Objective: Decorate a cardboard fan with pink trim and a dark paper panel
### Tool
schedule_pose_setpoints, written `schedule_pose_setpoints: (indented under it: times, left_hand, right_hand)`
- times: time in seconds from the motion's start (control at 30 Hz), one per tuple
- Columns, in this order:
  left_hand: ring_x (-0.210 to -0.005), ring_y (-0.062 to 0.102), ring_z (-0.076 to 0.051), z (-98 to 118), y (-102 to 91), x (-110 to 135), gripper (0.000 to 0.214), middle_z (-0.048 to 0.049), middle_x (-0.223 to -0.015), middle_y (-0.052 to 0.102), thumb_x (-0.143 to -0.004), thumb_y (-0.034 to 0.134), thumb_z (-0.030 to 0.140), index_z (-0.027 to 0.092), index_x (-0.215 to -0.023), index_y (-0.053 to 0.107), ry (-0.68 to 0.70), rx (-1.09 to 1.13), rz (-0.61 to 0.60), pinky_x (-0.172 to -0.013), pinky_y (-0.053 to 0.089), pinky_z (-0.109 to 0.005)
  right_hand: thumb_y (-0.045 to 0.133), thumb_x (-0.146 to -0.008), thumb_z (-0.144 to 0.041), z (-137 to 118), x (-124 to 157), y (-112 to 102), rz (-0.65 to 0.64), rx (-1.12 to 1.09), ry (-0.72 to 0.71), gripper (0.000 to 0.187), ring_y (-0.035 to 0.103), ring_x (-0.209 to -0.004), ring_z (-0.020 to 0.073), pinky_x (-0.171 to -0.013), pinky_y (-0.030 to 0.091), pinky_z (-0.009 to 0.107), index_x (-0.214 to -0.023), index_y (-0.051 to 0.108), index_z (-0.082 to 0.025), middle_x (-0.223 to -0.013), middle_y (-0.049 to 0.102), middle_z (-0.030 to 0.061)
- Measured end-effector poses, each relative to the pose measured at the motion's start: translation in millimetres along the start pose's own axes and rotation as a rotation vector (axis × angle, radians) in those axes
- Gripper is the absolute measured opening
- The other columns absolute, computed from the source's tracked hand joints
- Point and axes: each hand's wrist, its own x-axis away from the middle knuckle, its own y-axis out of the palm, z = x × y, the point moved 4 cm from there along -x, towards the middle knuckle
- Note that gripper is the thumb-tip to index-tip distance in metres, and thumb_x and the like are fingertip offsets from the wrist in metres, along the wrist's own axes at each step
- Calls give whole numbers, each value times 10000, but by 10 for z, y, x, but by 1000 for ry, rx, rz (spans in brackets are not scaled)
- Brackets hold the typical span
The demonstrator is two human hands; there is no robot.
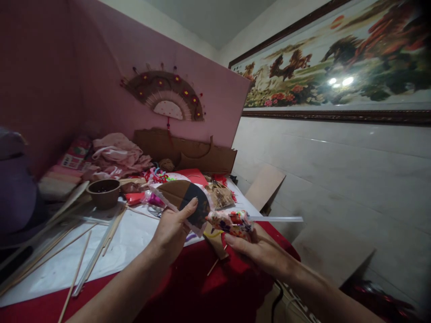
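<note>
My left hand (173, 226) grips a rounded cardboard piece (173, 194), thumb on its face. The piece is part brown and part dark, with a pale pinkish edging along its side. In my right hand (259, 246) is a glue gun (232, 222) with a floral-patterned covering. A clear glue stick (279, 219) juts from its rear toward the right. The gun's nozzle points left, close to the dark side of the cardboard; I cannot tell whether they touch. Both hands are above the front edge of the table.
Thin wooden sticks (79, 260) and a brown bowl (104, 194) lie on white paper (131, 242) at left. Pink cloth (117, 154) is piled behind. A decorated cardboard fan (164, 92) hangs on the pink panel. Red cloth (202, 287) covers the table's front.
</note>
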Motion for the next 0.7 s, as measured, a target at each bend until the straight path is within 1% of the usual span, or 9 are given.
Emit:
schedule_pose_setpoints:
  times: [0.07, 0.2, 0.27, 0.37, 0.43, 0.5, 0.6, 0.7]
  left_hand:
    - [-601, 652, -186, 0, 9, 6, 236, -68, -762, 713, -621, 749, 153, 121, -835, 655, 7, -6, -16, -539, 537, -313]
    - [-631, 653, -178, 10, 3, 14, 261, -61, -783, 712, -617, 753, 149, 128, -857, 654, 30, -5, -5, -579, 540, -316]
    - [-609, 647, -170, 11, -1, 14, 273, -55, -759, 709, -613, 757, 151, 125, -865, 655, 32, -9, -1, -560, 532, -299]
    - [-575, 638, -160, 16, 1, 10, 257, -52, -734, 706, -601, 762, 142, 117, -834, 657, 49, -7, 0, -535, 521, -281]
    - [-585, 643, -167, 19, 5, 8, 258, -55, -743, 709, -595, 761, 127, 118, -832, 657, 60, 3, 5, -539, 523, -286]
    - [-602, 649, -176, 18, 12, 7, 268, -59, -755, 712, -594, 758, 117, 123, -843, 659, 59, 13, 11, -537, 522, -287]
    - [-605, 651, -178, 18, 20, 5, 258, -64, -759, 715, -595, 753, 108, 126, -837, 666, 61, 15, 20, -532, 515, -280]
    - [-609, 648, -178, 21, 16, 2, 238, -67, -759, 716, -598, 750, 104, 129, -821, 672, 71, 17, 29, -540, 515, -284]
  right_hand:
    - [574, -825, -385, 4, -5, 15, -19, 4, -1, 301, 547, -1005, 205, -873, 434, 340, -1079, 605, -226, -1004, 628, 27]
    - [564, -832, -393, 59, -2, 8, -23, 40, 17, 233, 549, -911, 185, -824, 433, 329, -976, 630, -222, -932, 620, 23]
    - [559, -835, -397, 71, 7, 11, -34, 43, 22, 225, 546, -845, 171, -786, 436, 312, -944, 639, -217, -865, 613, 16]
    - [553, -838, -404, 75, 24, 21, -46, 41, 46, 241, 538, -806, 166, -744, 437, 296, -962, 639, -216, -805, 599, 7]
    - [558, -835, -403, 65, 32, 23, -42, 40, 52, 259, 537, -839, 172, -757, 434, 299, -1007, 628, -222, -846, 603, 11]
    - [560, -833, -399, 46, 38, 24, -41, 46, 44, 250, 537, -869, 180, -779, 434, 307, -997, 633, -224, -885, 608, 18]
    - [555, -835, -390, 4, 49, 28, -47, 51, 20, 215, 543, -828, 183, -785, 443, 325, -920, 649, -216, -841, 615, 26]
    - [548, -837, -388, -32, 58, 35, -39, 37, 12, 219, 539, -770, 183, -790, 448, 347, -901, 646, -203, -789, 611, 34]
